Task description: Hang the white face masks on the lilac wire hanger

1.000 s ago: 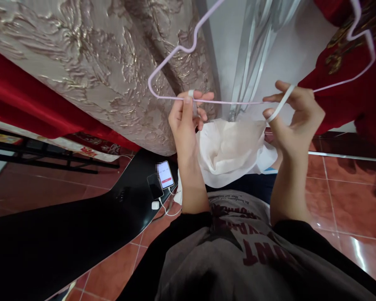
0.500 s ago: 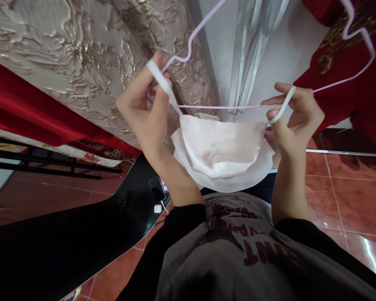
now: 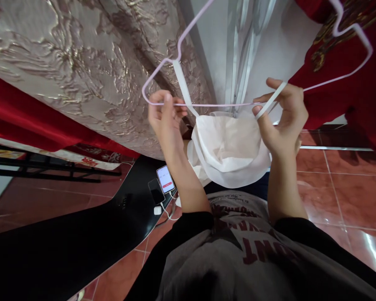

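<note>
A pale pink clothes hanger [image 3: 221, 105] spans the space before me. From its left notch a white strap [image 3: 182, 85] runs down to a white layered garment [image 3: 230, 146], which hangs over my lap. My left hand [image 3: 167, 110] pinches the hanger's lower left corner between thumb and fingers. A second white strap [image 3: 271, 100] is looped round the spread thumb and fingers of my right hand [image 3: 283, 110], which reaches the hanger's bottom bar at its right part. The garment's lower folds are partly hidden behind my forearms.
Beige embossed fabric [image 3: 81, 62] hangs at the left, red cloth [image 3: 319, 88] at the right. Two phones with cables, one with a lit screen [image 3: 165, 179], lie on a black glossy surface [image 3: 81, 225]. A black rack [image 3: 50, 167] stands at far left, above red floor tiles [image 3: 354, 188].
My left hand has let go of the left strap, which now rests at the hanger's notch, and has moved down and right to the hanger's corner. My right hand and the garment shifted slightly.
</note>
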`<action>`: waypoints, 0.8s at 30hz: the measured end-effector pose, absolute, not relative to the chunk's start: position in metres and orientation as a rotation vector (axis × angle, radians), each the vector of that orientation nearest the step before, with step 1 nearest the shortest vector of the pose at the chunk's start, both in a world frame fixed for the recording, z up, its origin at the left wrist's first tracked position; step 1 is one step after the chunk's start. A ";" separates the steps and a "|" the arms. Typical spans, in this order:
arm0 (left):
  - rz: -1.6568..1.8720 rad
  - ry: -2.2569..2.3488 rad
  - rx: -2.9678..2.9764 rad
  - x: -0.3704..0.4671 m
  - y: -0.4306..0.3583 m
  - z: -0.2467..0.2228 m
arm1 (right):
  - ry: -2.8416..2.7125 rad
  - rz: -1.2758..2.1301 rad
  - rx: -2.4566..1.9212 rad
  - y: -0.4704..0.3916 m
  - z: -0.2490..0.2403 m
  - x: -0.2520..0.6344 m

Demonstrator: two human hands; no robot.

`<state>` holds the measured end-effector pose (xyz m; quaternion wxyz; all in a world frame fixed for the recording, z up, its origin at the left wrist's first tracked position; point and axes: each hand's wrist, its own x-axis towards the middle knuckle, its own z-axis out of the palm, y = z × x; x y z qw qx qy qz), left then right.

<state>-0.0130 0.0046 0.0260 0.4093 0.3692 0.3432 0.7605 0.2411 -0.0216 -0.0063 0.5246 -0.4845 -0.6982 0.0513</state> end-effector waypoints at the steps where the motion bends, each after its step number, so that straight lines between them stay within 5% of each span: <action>1: 1.902 0.849 0.932 -0.006 0.003 0.019 | -1.615 0.091 -1.101 -0.023 -0.004 0.236; 11: 1.901 0.788 1.057 0.008 -0.003 0.016 | -1.020 -0.107 -0.718 -0.020 -0.014 0.282; 16: 1.851 0.778 1.012 0.008 -0.002 0.017 | -1.259 -0.071 -0.765 -0.020 0.017 0.341; 24: 1.919 0.772 1.021 0.010 -0.006 0.023 | -1.611 -0.159 -1.145 -0.005 0.082 0.314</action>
